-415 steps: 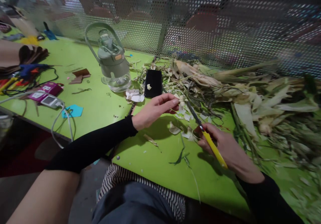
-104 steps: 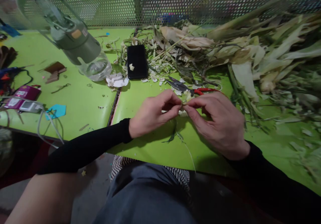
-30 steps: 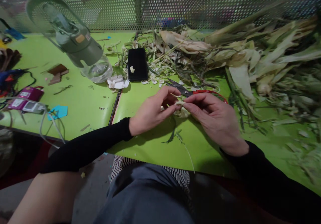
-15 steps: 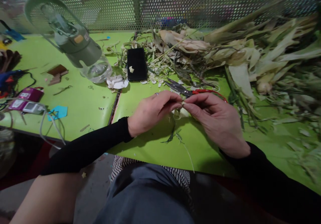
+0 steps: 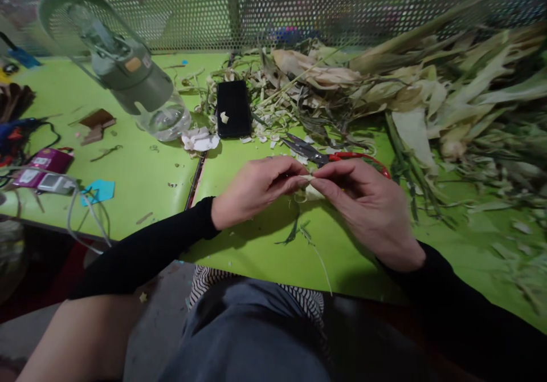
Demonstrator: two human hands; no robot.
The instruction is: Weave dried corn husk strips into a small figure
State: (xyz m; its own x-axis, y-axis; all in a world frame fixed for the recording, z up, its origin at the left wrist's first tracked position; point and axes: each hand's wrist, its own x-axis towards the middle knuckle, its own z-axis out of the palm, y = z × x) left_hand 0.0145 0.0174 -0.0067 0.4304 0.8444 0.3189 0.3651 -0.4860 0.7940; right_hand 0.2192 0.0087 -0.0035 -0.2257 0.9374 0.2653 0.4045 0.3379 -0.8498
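Note:
Between my two hands is a small pale strip of corn husk, pinched at both ends. My left hand grips one end between thumb and fingertips. The thumb and forefinger of my right hand close on the other end. Just beyond the fingers lie scissors with red handles, partly covered by my right hand. Below the fingertips, pale curled scraps and a thin green strand rest on the green table.
A black phone lies behind my hands, with a green water bottle to its left. Corn husks and shreds heap along the back right. At the left are a purple box, a white cable and a blue paper piece.
My fingertips have drawn slightly apart, and more of the pale husk strip shows between them. My left hand has shifted a little left. The things on the table stay where they were.

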